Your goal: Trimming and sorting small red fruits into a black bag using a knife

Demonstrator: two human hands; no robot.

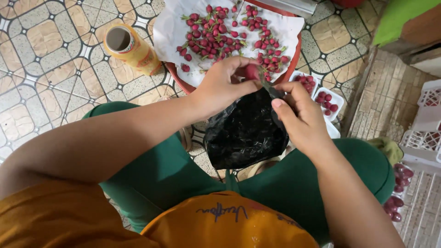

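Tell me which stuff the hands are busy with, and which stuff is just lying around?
In use:
left hand pinching a red fruit
right hand holding the black plastic bag open
red fruits on white paper in a red tray

Lying about:
yellow can on the tiled floor
small white trays of fruit
white crate

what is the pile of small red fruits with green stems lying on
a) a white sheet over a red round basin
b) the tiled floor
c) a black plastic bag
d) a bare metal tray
a: the small red fruits with green stems are spread on a white sheet whose edges hang over a red round basin, while the black plastic bag hangs separately below the left hand and right hand.
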